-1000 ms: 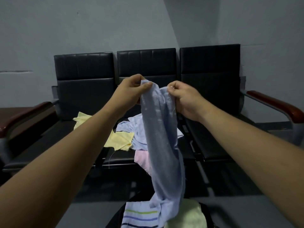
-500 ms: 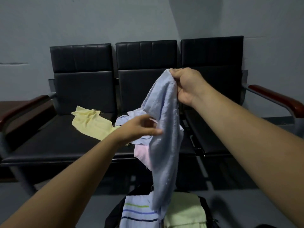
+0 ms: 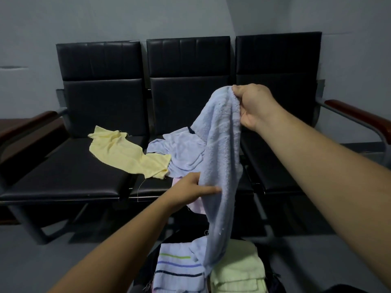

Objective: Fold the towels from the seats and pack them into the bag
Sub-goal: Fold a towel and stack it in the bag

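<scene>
The right hand is holding up a light blue towel in front of the middle seat, its grip closing tightly round the bunched top edge with the fingers curled over the cloth. The towel is hanging down in a long twisted drape, and its lower end is resting on the folded towels inside the black bag at the bottom of the view. The left hand is meeting the towel's left edge about halfway down; its grip is pinching the cloth, the thumb lying straight across the front face while the fingers are going behind the fabric and are hidden there. In the bag, a folded striped towel is sitting on the left, just beside a folded pale green towel on the right. Behind the hands, a row of three black seats is standing against a grey wall. A yellow towel is lying spread over the left seat and reaching the middle one, touching a crumpled blue towel heaped there. A pink towel is drooping over the middle seat's front edge.
</scene>
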The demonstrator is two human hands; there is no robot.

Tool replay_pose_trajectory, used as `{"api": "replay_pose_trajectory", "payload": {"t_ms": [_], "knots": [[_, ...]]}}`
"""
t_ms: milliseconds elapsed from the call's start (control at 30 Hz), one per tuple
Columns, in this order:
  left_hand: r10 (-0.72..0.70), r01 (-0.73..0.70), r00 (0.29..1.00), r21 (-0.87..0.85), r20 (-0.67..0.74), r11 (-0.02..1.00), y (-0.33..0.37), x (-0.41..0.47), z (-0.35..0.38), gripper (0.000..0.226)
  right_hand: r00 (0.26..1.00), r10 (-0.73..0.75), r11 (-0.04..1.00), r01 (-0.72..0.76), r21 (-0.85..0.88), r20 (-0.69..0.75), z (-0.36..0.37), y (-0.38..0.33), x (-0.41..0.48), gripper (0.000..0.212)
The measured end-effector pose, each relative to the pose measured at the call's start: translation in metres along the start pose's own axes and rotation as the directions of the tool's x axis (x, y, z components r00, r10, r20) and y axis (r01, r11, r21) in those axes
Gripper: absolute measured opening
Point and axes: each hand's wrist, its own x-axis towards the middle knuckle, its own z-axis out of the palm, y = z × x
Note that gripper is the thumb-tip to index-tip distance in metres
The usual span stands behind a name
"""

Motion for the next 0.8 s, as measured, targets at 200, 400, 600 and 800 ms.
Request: {"api": "replay_pose_trajectory", "payload": {"t_ms": [200,400,600,800], "knots": [[0.015,0.015,0.999,-0.570,0.048,0.822,0.022,-0.001,-0.008,0.032,0.991,0.057,0.989,-0.073,-0.128,-0.118,-0.028,0.040,0.034,0.020],[0.071,-0.033,0.997,-0.775,0.015,0.631,0.041,0.015,-0.020,0.037,0.876,0.441,0.891,-0.453,0.022,0.195,-0.046,0.103,0.020,0.037],[0.030,-0.064,0.998,-0.834,-0.057,0.547,0.029,0.026,-0.037,0.037,0.757,0.513,0.840,-0.541,-0.053,0.405,-0.062,0.157,0.002,0.054],[-0.083,-0.065,0.985,-0.778,-0.149,0.625,0.008,0.027,-0.045,0.035,0.739,0.498,0.863,-0.473,-0.176,0.453,-0.062,0.183,-0.001,0.052]]}}
